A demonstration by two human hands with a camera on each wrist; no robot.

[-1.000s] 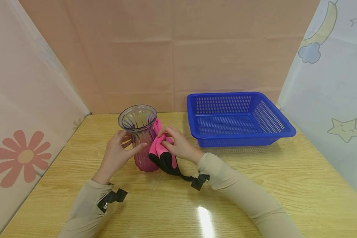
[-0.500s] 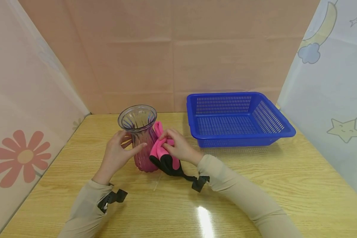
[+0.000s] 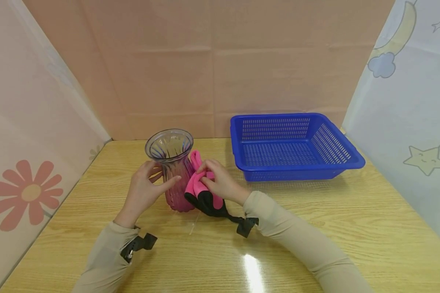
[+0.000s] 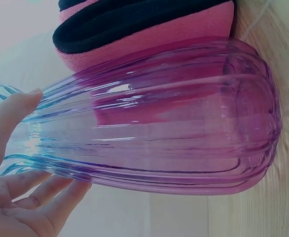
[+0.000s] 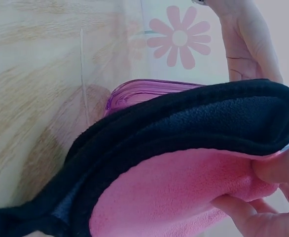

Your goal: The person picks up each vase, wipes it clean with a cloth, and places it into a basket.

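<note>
Fingers (image 4: pixel 68 202) of the left hand (image 3: pixel 141 189) curled round the glass vase (image 3: pixel 177 189), upright on the surface (image 3: pixel 190 260). Pink-black cloth (image 3: pixel 205 200) sat against its right side, pinched by the right hand (image 3: pixel 221 181). From where I stood, tipping looked the main risk: hard push through the cloth, left hold too light.

Both long sleeves (image 3: pixel 303 237) are plain beige and lightly wrinkled, each with a black strap (image 3: pixel 133 245) carrying a small angular black piece (image 3: pixel 150 241).
</note>
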